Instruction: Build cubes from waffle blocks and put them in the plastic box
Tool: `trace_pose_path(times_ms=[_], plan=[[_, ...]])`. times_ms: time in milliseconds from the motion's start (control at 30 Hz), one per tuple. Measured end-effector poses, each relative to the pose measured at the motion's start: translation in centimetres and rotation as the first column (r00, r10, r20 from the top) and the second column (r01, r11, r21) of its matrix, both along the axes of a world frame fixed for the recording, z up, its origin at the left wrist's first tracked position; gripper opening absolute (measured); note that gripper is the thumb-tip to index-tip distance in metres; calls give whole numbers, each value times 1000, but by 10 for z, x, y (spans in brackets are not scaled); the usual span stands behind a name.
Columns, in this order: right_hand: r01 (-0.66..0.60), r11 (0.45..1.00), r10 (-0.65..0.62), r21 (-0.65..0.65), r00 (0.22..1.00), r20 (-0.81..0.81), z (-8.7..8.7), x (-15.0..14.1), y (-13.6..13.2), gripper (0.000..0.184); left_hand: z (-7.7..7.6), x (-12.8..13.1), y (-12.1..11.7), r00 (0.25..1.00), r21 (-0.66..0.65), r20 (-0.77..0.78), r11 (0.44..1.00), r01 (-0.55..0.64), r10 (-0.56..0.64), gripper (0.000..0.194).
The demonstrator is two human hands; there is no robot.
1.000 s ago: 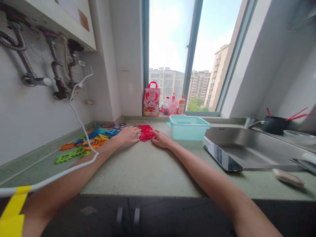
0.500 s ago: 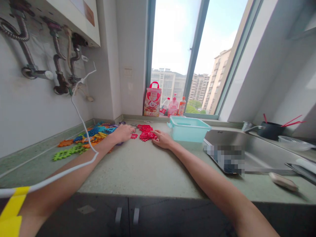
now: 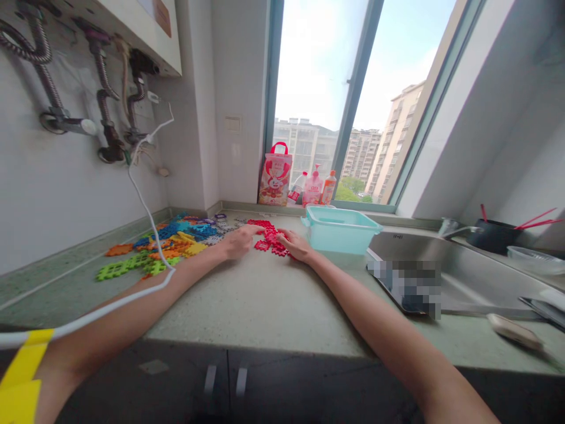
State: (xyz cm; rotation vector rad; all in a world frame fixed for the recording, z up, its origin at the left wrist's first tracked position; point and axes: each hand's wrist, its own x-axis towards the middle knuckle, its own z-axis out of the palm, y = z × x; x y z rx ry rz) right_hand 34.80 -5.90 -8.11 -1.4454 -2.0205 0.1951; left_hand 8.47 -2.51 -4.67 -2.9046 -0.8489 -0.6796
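Note:
Red lattice-like plastic pieces (image 3: 263, 225) with notched edges lie in a cluster on the counter between my hands. My left hand (image 3: 238, 242) is curled, slightly blurred, its fingertips at the left side of the cluster and closed on a red piece as far as I can see. From the right, my right hand (image 3: 296, 245) grips the red pieces at their near right edge with thumb and fingers. A spread heap of similar pieces in blue, orange, yellow and green (image 3: 126, 266) lies left of my left hand, partly behind my forearm and a white cable.
A pale turquoise plastic tub (image 3: 339, 232) stands right of my right hand. Beyond it are a steel sink (image 3: 468, 265) and a blurred-out flat object (image 3: 406, 288) at its edge. The white cable (image 3: 150, 212) crosses over my left forearm. Bottles (image 3: 313, 187) stand by the window.
My left hand has moved right, from beside the coloured heap to the red cluster. A small red piece has shifted right with it. My right hand stays at the cluster.

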Motion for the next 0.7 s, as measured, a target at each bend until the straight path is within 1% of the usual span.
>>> trace_pose_path(times_ms=[67, 100, 167, 200, 267, 333, 400, 433, 533, 600, 700], plan=[[1, 1000, 0, -7, 998, 68, 0, -2, -2, 65, -3, 15, 4, 993, -4, 82, 996, -85, 85, 52], [-5, 1000, 6, -9, 995, 98, 0, -3, -4, 64, -2, 25, 9, 985, -20, 84, 989, -147, 148, 50], [-19, 1000, 20, -5, 992, 128, 0, -4, -6, 57, 1, 46, 25, 961, -84, 0, 958, -276, 277, 52], [-22, 1000, 22, 1, 991, 130, 1, -4, -7, 54, 4, 56, 35, 948, -110, -41, 941, -319, 316, 54], [-38, 999, 35, 22, 991, 126, 1, -3, -7, 52, 9, 75, 53, 923, -148, -99, 912, -383, 372, 60], [-56, 998, 51, 42, 992, 114, 0, -2, -5, 53, 10, 90, 67, 907, -175, -138, 892, -417, 397, 61], [-49, 998, 46, 36, 996, 79, -1, 0, -1, 51, 5, 101, 72, 905, -193, -164, 887, -419, 392, 58], [-30, 999, 28, 26, 998, 48, -1, 1, 1, 49, 1, 104, 71, 912, -195, -165, 894, -403, 376, 56], [49, 999, -49, -1, 996, -75, -2, 4, 9, 48, -12, 108, 62, 940, -189, -156, 925, -330, 304, 54], [88, 996, -89, -9, 988, -127, -2, 5, 12, 51, -19, 105, 51, 953, -183, -158, 941, -286, 259, 55], [114, 993, -115, -16, 988, -102, -3, 4, 12, 56, -22, 91, 30, 977, -186, -137, 965, -184, 160, 55]])
